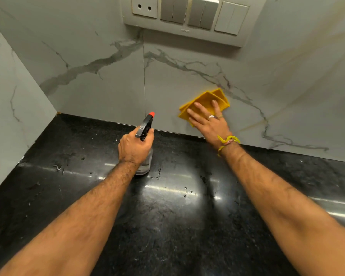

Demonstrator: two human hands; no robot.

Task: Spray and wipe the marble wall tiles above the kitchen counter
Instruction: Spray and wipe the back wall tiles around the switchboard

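My right grip [208,121] presses flat-fingered on the cloth [204,100], left grip [134,145] curled round the spray bottle [145,126]; overspray perhaps reaches the switch panel [189,16] above.

Your counter [177,216] is black polished stone — glossy, with light glaring off it. Water drops [58,168] lie scattered across it. The clear spray bottle [144,162] stands on it near the wall — upright.

A folded yellow cloth [204,100] lies flat against the grey-veined marble wall tiles [100,80]; a clear, black-headed, red-nozzled spray bottle [145,136] stands upright on the counter.
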